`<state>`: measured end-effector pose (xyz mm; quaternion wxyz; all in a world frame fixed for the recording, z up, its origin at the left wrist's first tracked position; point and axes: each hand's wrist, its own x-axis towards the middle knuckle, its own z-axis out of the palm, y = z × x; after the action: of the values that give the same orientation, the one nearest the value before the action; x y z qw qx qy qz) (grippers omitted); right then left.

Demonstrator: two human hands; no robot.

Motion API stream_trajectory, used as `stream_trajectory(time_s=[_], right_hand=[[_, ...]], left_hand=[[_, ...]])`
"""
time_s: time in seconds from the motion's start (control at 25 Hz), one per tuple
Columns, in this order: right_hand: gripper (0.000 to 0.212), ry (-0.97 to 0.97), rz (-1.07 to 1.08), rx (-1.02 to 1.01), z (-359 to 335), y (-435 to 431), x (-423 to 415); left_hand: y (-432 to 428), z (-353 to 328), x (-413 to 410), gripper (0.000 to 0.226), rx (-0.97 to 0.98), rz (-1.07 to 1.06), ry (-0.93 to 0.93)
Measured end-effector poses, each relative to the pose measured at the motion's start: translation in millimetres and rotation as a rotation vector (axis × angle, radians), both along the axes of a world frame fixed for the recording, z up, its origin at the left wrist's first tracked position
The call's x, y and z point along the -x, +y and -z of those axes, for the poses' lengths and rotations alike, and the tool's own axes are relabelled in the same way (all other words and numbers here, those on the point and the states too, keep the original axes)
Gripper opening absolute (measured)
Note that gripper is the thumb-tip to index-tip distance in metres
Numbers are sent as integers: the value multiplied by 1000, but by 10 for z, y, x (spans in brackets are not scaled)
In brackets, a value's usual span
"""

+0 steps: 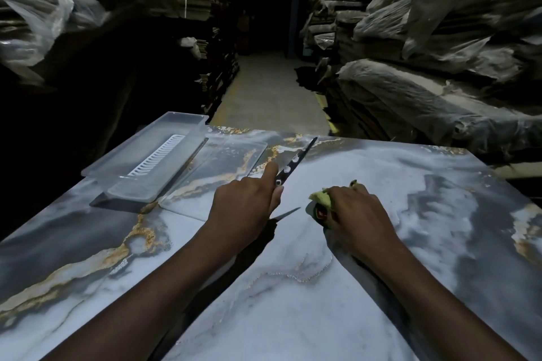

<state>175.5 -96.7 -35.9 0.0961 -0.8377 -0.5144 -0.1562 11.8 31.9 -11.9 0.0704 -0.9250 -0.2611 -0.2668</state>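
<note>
The marbled table (293, 287) fills the near half of the view, its glossy top serving as the work surface for both hands. Plastic-wrapped stacks (425, 82) line the dim aisle at far right, well apart from the work.

On the table's far left corner sits a clear tray (181, 117) with a white ridged insert (159, 155). It is probably parked there to stay within reach but clear of the blade. Just right of it lies a clear flat sheet (231, 155), perhaps its lid.

The left hand (243, 202) wraps the handle of the knife (293, 161) at the table's middle. Its index finger (269, 170) lies straight along the blade's back, a hold that steadies the blade and keeps the edge turned away. The dark blade, dotted with pale holes, points far and to the right, lifted slightly off the table.

The right hand (355, 211) is just right of the knife and apart from it. Its fingers curl down over a bunched yellow-green cloth (318, 196), pressing it to the table. A small red and dark thing (321, 212) peeks out beneath; what it is cannot be told. The cloth looks bunched ready for wiping.
</note>
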Motion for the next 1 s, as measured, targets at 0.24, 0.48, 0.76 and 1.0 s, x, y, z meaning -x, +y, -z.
stream_trajectory(time_s=[0.24,0.48,0.76,1.0], right_hand=[[23,23,-45,-247,11,30,14],[22,14,-97,-425,1,59,95],[27,112,-29,-517,60,114,107],[52,54,-56,-527,70,121,111]], left_hand=[[-45,-11,-12,35,114,4,8],[-68,-6,-19,38,51,0,-9],[-85,30,-37,34,-25,33,-21],[-90,54,-31,36,7,25,-42]])
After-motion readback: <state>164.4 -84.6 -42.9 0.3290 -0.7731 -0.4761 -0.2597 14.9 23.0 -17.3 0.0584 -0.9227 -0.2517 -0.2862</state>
